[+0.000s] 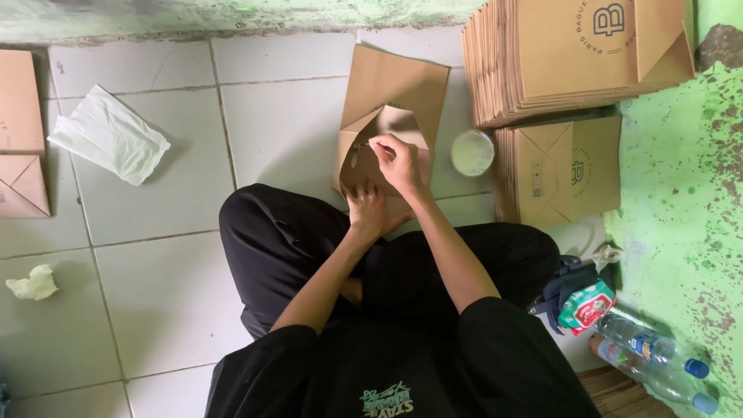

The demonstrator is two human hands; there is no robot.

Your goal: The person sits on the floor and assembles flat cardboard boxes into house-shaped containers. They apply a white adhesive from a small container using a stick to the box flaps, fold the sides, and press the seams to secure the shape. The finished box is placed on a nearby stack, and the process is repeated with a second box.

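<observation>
A flat brown paper bag [391, 89] lies on the white tiled floor in front of my crossed legs, its bottom flaps folded open. My left hand [367, 210] presses down on the near edge of the bag. My right hand [396, 159] is over the opened flap, fingers pinched on a small thin tool whose tip touches the inside of the flap. A small round white tub of pale paste [472, 152] stands just right of the bag.
Two stacks of flat brown bags [565, 54] [559, 170] sit at the right by the green wall. More brown bags [19, 135] lie at the left edge, with a white cloth [110, 133] and crumpled paper [32, 283]. Plastic bottles [658, 360] and a snack packet [586, 306] lie lower right.
</observation>
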